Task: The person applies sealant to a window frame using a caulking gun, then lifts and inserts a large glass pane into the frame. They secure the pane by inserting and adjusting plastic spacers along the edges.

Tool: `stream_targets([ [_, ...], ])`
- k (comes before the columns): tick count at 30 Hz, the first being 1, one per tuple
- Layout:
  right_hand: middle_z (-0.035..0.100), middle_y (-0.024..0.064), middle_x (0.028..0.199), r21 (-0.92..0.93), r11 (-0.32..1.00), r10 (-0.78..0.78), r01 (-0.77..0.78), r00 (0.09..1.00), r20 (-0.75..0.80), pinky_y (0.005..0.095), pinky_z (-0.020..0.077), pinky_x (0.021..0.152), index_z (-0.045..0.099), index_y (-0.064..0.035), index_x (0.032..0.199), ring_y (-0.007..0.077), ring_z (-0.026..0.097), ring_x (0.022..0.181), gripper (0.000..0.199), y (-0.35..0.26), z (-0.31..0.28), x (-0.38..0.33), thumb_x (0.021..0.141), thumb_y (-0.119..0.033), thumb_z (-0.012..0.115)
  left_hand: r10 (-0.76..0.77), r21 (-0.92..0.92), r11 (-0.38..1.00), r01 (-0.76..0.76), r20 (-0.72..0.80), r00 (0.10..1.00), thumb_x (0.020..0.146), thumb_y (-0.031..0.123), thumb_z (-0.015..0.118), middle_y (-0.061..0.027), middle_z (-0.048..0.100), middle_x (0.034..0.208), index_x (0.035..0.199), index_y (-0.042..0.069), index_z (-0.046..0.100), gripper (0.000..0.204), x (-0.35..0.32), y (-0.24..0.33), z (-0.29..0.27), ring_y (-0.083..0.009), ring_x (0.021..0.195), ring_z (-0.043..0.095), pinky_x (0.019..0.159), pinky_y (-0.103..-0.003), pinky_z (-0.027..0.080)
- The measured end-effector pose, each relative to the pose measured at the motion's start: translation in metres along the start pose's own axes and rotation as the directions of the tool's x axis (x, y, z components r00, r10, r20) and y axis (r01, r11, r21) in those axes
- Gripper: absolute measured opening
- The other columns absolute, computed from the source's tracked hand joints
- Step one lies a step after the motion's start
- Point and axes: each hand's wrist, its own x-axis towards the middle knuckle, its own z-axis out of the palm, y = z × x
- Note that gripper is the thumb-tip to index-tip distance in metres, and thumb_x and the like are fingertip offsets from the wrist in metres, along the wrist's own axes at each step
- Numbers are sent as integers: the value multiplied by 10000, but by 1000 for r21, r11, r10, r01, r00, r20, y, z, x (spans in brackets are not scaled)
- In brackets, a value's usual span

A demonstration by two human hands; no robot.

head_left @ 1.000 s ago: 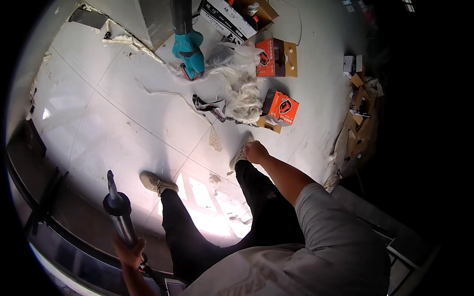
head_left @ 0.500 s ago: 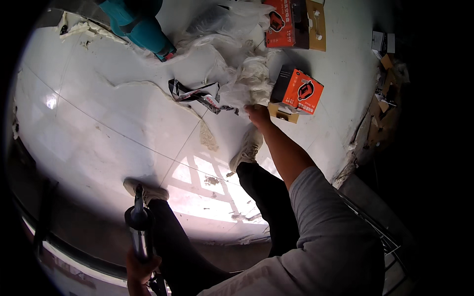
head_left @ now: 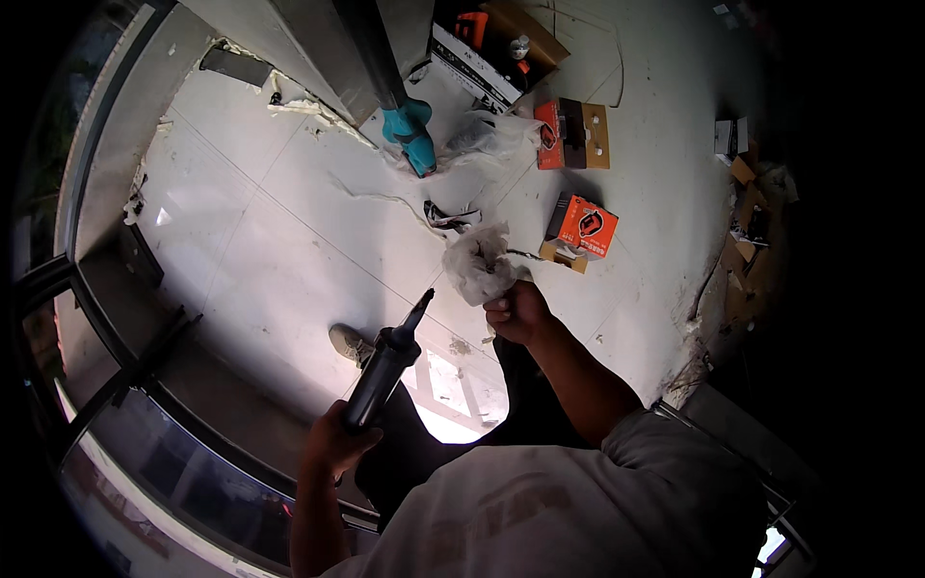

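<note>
My left hand [head_left: 337, 443] is closed around the barrel of a caulking gun [head_left: 378, 383]. The gun's tapered nozzle points up and to the right, its dark tip just below the crumpled wad. My right hand [head_left: 518, 313] grips that crumpled whitish wad [head_left: 478, 265] at its lower right edge. Thin and creased, it could be plastic film or paper; I cannot tell which. Gun tip and wad are apart. Beyond the wad lies a black and white torn wrapper [head_left: 449, 218] on the floor.
A teal power tool [head_left: 410, 135] lies beyond, near loose plastic film [head_left: 489, 135]. Orange and black boxes [head_left: 586, 227] stand on the right, with a larger open carton [head_left: 501, 48] behind. Window frames [head_left: 96, 318] run along the left. Cardboard scraps [head_left: 747, 241] line the far right.
My right hand has lifted the whitish wad off the floor and drawn it nearer. My left hand has raised the caulking gun and tilted it rightward. The view takes in more of the room.
</note>
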Motion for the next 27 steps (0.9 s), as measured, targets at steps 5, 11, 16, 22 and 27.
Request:
stream_targets([
  [5,599,17,892,45,997,46,-57,978,203,266,401,527,600,-88,1146,133,525,642,192,83,131,-54,1007,-172,498,207,-4,978,-207,-28,978,720,355,910,-147,743,928,1130,41,677,566,-70,-39,-46,-279,866,730,811,-413,571],
  [11,659,28,972,-308,950,81,50,914,399,286,420,553,618,-92,1127,157,587,721,166,228,249,-105,999,-195,597,320,-6,947,-321,-74,945,744,418,886,-193,749,1053,1194,43,668,625,-144,-79,-111,-323,1017,728,909,-424,558],
  [16,577,4,807,-648,594,-110,477,846,522,260,380,530,612,-95,1053,111,508,621,145,278,302,-139,969,-180,694,379,54,925,-375,-149,913,734,412,881,-211,753,1016,1170,7,665,633,-199,-110,-146,-340,971,738,873,-433,567],
  [22,476,-45,671,-703,476,-475,528,827,300,264,285,446,584,-108,873,66,394,490,215,324,334,-165,994,-231,713,323,273,931,-242,-309,895,756,439,824,-235,752,968,1073,8,653,562,-276,-98,-138,-439,924,730,840,-472,580],
  [27,435,-72,640,-677,472,-488,564,807,332,258,261,419,590,-119,896,52,354,456,189,325,364,-197,991,-229,711,412,265,902,-341,-295,862,743,408,834,-253,738,932,1070,-35,659,578,-306,-94,-133,-386,854,742,829,-448,587],
])
